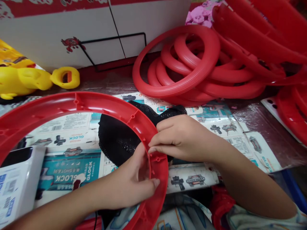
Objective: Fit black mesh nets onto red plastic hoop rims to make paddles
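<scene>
A large red plastic ring [100, 101] is tilted up in front of me, its hollow inner side with ribs and small pegs facing me. My left hand [127, 185] grips its right side, thumb on the hollow face and fingers behind. Black mesh netting [115, 140] lies beyond the ring, seen through its opening and past its outer edge. With fingertips pinched together, my right hand [182, 137] presses at the ring's inner edge just above the left thumb. Whatever is in that pinch is hidden.
Red rings [177, 88] are heaped at the back right, with large red curved parts [259, 38] above them. A yellow toy duck [33, 78] lies at the left, near a white box [26, 185]. Printed cardboard [72, 172] covers the table; a black wire frame [112, 38] stands behind.
</scene>
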`<state>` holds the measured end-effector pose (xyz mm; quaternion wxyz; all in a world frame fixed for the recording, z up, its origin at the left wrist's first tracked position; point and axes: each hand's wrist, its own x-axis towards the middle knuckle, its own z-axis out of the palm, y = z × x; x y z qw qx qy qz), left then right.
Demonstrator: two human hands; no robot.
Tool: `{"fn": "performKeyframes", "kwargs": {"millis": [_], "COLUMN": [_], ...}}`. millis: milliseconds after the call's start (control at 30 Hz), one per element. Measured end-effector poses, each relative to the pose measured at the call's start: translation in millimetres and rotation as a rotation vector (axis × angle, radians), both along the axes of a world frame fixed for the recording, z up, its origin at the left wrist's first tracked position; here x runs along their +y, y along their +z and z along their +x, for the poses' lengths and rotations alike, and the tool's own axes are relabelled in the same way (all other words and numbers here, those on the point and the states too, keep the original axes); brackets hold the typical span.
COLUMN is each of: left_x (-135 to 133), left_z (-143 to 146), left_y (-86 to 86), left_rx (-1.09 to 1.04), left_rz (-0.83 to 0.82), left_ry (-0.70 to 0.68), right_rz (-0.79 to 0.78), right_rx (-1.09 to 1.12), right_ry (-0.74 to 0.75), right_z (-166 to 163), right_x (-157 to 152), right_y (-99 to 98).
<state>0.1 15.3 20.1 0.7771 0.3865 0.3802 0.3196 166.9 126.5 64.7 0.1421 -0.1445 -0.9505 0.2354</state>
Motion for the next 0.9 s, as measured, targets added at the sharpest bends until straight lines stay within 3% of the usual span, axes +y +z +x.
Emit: {"fn": "performKeyframes", "kwargs": {"millis": [200, 367, 500, 667, 900], "left_x": [3.6, -0.4, -1.0, 1.5, -0.5], "left_z": [7.2, 6.6, 4.9, 5.9, 2.8], "left_y": [2.5, -9.2, -12.9, -12.7, -18.1], "left_rx": [0.02, 0.051, 0.097, 0.128, 0.139], "left_rz": [-0.047, 0.055, 0.072, 0.119, 0.15], "left_ry": [0.043, 0.138, 0.134, 0.139, 0.103], "right_rz": [0.067, 0.254, 0.394, 0.406, 0.363], "right_rx": [-0.018, 0.023, -0.003, -0.021, -0.035], "right_ry": [-0.014, 0.029, 0.04, 0.11, 0.098], "right_z": [0.4, 1.2, 0.6, -1.1, -2.4], "right_x": [-4.1, -14.1, -18.3, -19.3, -17.5], "right_y": [1.5, 3.9, 2.7, 2.1, 0.7]}}
